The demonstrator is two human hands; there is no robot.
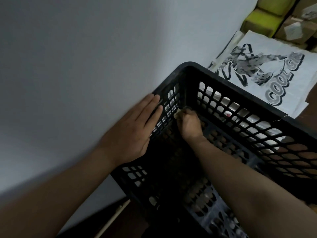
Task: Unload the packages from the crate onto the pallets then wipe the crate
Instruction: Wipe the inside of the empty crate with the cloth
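Note:
A black lattice plastic crate [223, 78] fills the lower right of the view, and nothing lies inside it. My left hand [135, 129] lies flat with fingers extended against the outside of the crate's left wall. My right hand [188, 122] reaches inside to the far left corner, fingers closed on a small pale cloth [178, 115] pressed into that corner; most of the cloth is hidden by the fingers. A white package printed with a black drawing and "COOL" lettering [267, 69] lies flat just beyond the crate's far wall.
A plain pale wall [77, 66] runs close along the crate's left side. Green boxes [260, 23] and brown cardboard boxes [295, 28] are stacked at the top right. A thin light stick [113, 219] lies on the dark floor at the wall's base.

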